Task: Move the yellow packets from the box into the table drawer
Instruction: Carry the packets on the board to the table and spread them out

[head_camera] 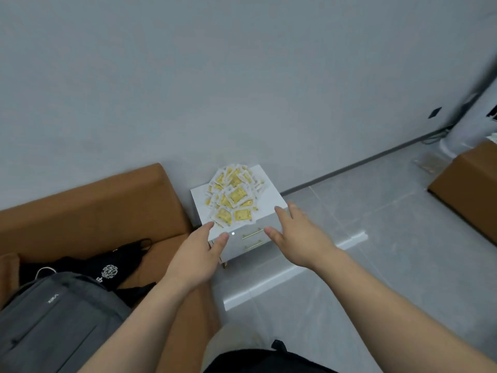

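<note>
A pile of yellow packets (233, 197) lies on top of a small white bedside table (269, 196) that stands against the wall. Its two drawers, each with a gold bar handle (252, 234), are closed. My left hand (197, 255) reaches toward the table's front left corner with its fingers spread, fingertips at the top edge. My right hand (298, 235) is open at the front right corner, thumb near the upper handle. Neither hand holds anything. No box with packets shows in view.
A brown sofa (88, 211) stands left of the table, with a grey backpack (53, 319) and black cloth (118, 265) on it. A cardboard box (468, 189) sits on the tiled floor at right. A white strip (290, 273) lies on the floor in front of the table.
</note>
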`<state>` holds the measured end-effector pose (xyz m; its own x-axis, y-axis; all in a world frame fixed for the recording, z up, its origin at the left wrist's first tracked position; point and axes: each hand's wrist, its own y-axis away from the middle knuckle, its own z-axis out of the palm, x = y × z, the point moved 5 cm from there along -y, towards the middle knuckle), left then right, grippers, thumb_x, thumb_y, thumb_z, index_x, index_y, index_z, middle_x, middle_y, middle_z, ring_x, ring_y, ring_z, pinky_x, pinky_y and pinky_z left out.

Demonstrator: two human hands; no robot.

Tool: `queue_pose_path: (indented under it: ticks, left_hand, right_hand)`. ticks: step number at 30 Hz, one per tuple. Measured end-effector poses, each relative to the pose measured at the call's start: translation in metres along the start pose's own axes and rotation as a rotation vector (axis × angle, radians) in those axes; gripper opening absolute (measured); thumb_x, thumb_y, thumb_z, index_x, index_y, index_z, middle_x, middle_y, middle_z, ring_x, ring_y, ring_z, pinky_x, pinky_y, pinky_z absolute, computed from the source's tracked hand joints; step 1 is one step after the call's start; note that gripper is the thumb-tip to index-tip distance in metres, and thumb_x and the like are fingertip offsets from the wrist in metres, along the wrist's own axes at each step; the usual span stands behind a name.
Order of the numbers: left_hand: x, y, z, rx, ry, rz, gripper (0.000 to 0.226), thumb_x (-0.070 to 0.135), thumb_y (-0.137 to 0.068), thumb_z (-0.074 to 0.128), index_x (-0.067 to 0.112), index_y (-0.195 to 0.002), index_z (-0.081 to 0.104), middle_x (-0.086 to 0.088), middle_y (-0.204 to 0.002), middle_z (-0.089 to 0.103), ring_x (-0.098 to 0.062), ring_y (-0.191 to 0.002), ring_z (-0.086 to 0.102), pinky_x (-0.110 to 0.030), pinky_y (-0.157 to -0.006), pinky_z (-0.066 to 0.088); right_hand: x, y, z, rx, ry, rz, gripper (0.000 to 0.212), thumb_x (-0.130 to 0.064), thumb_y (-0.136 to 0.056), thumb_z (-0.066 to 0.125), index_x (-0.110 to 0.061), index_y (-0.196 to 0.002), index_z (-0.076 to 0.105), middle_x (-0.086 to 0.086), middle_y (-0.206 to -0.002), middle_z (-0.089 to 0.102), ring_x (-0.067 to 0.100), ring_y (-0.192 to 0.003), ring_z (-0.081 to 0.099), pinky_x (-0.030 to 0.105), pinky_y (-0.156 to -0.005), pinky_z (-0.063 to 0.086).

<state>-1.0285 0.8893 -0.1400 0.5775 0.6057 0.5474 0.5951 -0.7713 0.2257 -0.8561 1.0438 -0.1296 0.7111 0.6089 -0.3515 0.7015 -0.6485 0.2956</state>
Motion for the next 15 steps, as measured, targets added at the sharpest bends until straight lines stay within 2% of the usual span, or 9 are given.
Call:
queue_pose_path:
  ticks: [2,6,10,15]
  left_hand:
    - [-0.006,-0.036,-0.001,-0.009,0.015,-0.035,0.067,0.058,-0.099,0.041,0.019,-0.154,0.035,-0.001,-0.149,0.049,-0.019,-0.129,0.051,-0.035,-0.107,0.04]
    - [-0.025,-0.119,0.004,-0.058,0.057,-0.07,0.069,0.059,-0.099,0.041,0.018,-0.154,0.035,-0.001,-0.154,0.045,-0.02,-0.138,0.044,-0.037,-0.112,0.037]
    - [-0.052,-0.214,0.01,-0.115,0.057,-0.104,0.069,0.058,-0.099,0.044,0.017,-0.153,0.034,-0.004,-0.153,0.045,-0.021,-0.133,0.048,-0.037,-0.109,0.038]
    - [-0.092,-0.321,0.025,-0.312,-0.033,-0.174,0.071,0.05,-0.097,0.055,0.013,-0.153,0.033,-0.007,-0.153,0.043,-0.023,-0.138,0.044,-0.035,-0.109,0.037]
  right_hand:
    - [-0.001,-0.038,-0.004,-0.026,0.021,-0.001,0.07,-0.059,-0.103,0.029,-0.021,-0.16,0.014,0.008,-0.168,0.003,0.028,-0.154,0.009,0.049,-0.116,0.034]
    - [0.001,-0.115,-0.001,-0.08,0.07,0.015,0.069,-0.059,-0.103,0.029,-0.022,-0.16,0.015,0.008,-0.168,0.004,0.028,-0.154,0.011,0.048,-0.116,0.034]
    - [0.001,-0.201,0.015,-0.142,0.092,0.057,0.069,-0.059,-0.103,0.032,-0.021,-0.159,0.017,0.011,-0.168,0.007,0.03,-0.153,0.015,0.048,-0.115,0.034]
    - [0.005,-0.29,0.045,-0.315,0.053,0.164,0.072,-0.057,-0.101,0.043,-0.02,-0.158,0.018,0.011,-0.164,0.015,0.03,-0.15,0.02,0.05,-0.113,0.036]
